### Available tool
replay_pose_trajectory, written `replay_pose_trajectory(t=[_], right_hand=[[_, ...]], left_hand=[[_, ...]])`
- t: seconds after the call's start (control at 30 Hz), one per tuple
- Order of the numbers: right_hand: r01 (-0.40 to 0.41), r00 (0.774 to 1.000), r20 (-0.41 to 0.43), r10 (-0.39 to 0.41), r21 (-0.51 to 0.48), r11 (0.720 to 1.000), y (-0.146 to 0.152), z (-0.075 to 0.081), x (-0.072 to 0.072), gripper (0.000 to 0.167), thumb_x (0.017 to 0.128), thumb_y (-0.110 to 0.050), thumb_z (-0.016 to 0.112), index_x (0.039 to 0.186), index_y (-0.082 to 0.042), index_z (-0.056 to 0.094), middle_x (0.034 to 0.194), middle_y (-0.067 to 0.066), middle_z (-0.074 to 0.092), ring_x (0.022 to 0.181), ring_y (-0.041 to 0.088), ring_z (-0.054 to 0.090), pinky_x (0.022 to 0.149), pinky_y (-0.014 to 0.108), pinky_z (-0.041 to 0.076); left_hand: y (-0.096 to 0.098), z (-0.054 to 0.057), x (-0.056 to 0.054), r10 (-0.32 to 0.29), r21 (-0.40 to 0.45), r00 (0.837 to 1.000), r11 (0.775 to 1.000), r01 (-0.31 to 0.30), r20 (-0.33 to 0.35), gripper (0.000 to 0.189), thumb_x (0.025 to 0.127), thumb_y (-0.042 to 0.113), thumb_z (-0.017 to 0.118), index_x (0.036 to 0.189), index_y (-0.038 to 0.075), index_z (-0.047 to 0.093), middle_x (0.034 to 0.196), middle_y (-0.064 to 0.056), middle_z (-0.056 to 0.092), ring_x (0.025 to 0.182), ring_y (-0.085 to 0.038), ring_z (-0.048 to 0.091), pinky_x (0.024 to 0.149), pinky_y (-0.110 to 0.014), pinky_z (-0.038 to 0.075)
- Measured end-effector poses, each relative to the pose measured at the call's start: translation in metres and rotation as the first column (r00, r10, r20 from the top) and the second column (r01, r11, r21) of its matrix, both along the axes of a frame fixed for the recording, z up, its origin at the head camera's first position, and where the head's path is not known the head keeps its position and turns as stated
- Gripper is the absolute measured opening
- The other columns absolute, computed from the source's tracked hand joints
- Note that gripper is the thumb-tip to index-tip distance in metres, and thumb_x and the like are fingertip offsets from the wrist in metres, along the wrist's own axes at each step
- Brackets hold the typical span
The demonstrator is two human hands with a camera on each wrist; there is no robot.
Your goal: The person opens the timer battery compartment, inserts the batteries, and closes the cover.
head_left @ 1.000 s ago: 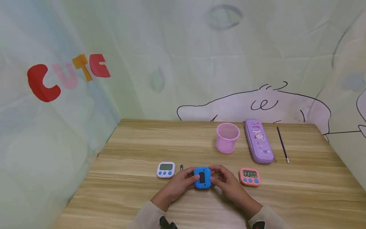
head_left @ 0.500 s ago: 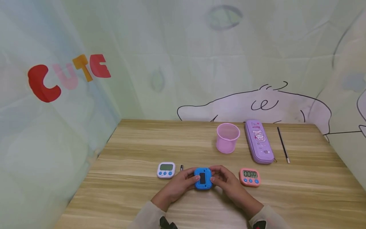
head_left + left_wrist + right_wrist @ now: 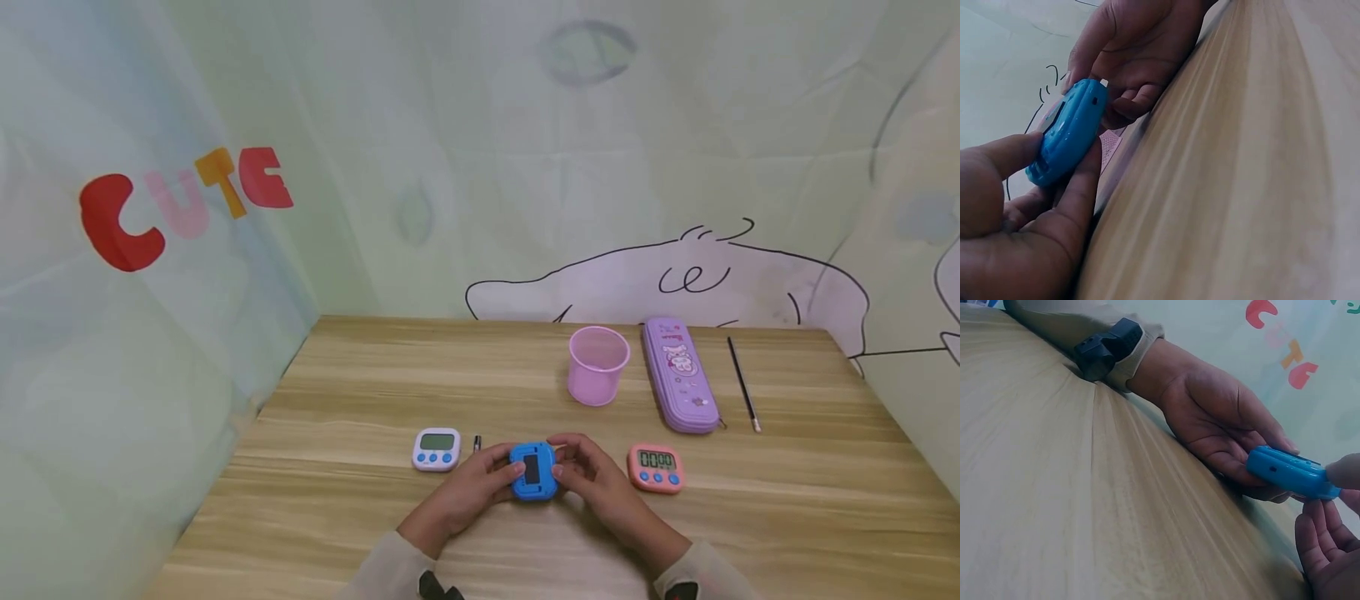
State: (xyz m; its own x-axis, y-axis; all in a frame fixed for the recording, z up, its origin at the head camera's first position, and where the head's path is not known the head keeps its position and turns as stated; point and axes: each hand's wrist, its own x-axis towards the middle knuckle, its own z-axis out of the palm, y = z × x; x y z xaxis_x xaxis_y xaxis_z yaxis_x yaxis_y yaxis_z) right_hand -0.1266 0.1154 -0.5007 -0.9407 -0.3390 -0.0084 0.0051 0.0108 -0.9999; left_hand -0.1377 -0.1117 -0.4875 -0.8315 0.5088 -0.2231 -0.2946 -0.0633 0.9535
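Note:
A blue digital timer [image 3: 533, 472] is held between both hands near the front middle of the table, its back with a dark rectangular patch turned up. My left hand [image 3: 474, 490] pinches its left side, thumb on the back and fingers underneath. On the opposite side my right hand [image 3: 600, 481] grips the edge between thumb and fingers. In the left wrist view the timer [image 3: 1069, 134] is tilted, showing a small dark hole in its rim. The right wrist view shows the timer [image 3: 1291, 473] edge-on, with fingers below it. Its display side is hidden.
A white timer [image 3: 436, 450] and a small black-and-silver cylinder [image 3: 477, 442] lie left of the hands. To the right is a pink timer [image 3: 656, 468] reading zeros. Farther back stand a pink cup [image 3: 597, 367], a purple pencil case [image 3: 680, 375] and a black pencil [image 3: 742, 383].
The head view has tipped very slightly, so the whole scene sits a little lower. Both hands keep the same grip on the blue timer.

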Motion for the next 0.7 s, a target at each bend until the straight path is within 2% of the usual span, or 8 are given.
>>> replay_pose_trajectory(t=[0.1, 0.4, 0.47, 0.63, 0.7], right_hand=[[-0.005, 0.999, -0.035, 0.006, 0.042, 0.999, -0.001, 0.0, 0.001, 0.044, 0.094, -0.019, 0.066, 0.134, -0.01, 0.051, 0.115, 0.015, 0.055, 0.097, 0.024, 0.059, 0.082, 0.031, 0.055], [-0.048, 0.983, -0.166, 0.078, 0.177, 0.983, -0.003, -0.001, 0.006, 0.075, 0.082, -0.02, 0.08, 0.145, -0.019, 0.04, 0.127, 0.012, 0.051, 0.099, 0.022, 0.059, 0.084, 0.028, 0.055], [-0.049, 0.973, -0.212, 0.092, 0.197, 0.979, -0.005, 0.005, 0.009, 0.076, 0.083, -0.014, 0.079, 0.147, -0.015, 0.038, 0.127, 0.013, 0.051, 0.096, 0.02, 0.059, 0.082, 0.029, 0.055], [-0.035, 0.961, -0.259, 0.095, 0.231, 0.972, -0.007, 0.005, 0.01, 0.078, 0.083, -0.006, 0.077, 0.149, -0.012, 0.034, 0.126, 0.011, 0.051, 0.092, 0.018, 0.059, 0.079, 0.029, 0.055], [-0.032, 0.961, -0.259, 0.093, 0.229, 0.973, -0.006, -0.003, 0.008, 0.078, 0.084, -0.01, 0.077, 0.149, -0.015, 0.034, 0.126, 0.009, 0.051, 0.092, 0.017, 0.059, 0.079, 0.028, 0.055]], left_hand=[[0.001, -0.001, 0.0, 0.002, 0.01, 1.0, 1.0, -0.003, 0.005, 0.054, 0.1, 0.019, 0.056, 0.141, -0.01, 0.038, 0.136, -0.023, 0.051, 0.119, -0.026, 0.056, 0.097, -0.036, 0.051], [-0.001, -0.004, 0.0, 0.014, 0.05, 1.0, 0.999, -0.015, 0.026, 0.055, 0.101, 0.021, 0.056, 0.142, -0.009, 0.037, 0.135, -0.023, 0.052, 0.117, -0.026, 0.058, 0.097, -0.037, 0.051], [-0.001, -0.005, -0.001, 0.016, 0.06, 0.999, 0.998, -0.018, 0.031, 0.055, 0.101, 0.021, 0.056, 0.143, -0.01, 0.037, 0.135, -0.023, 0.052, 0.117, -0.026, 0.058, 0.097, -0.037, 0.051], [-0.001, -0.007, -0.001, 0.017, 0.072, 0.999, 0.997, -0.019, 0.033, 0.056, 0.101, 0.021, 0.056, 0.144, -0.009, 0.036, 0.137, -0.024, 0.05, 0.118, -0.026, 0.057, 0.097, -0.037, 0.05], [-0.001, -0.006, -0.002, 0.019, 0.073, 0.999, 0.997, -0.022, 0.036, 0.056, 0.101, 0.021, 0.055, 0.144, -0.008, 0.036, 0.138, -0.023, 0.049, 0.118, -0.026, 0.057, 0.098, -0.037, 0.05]])
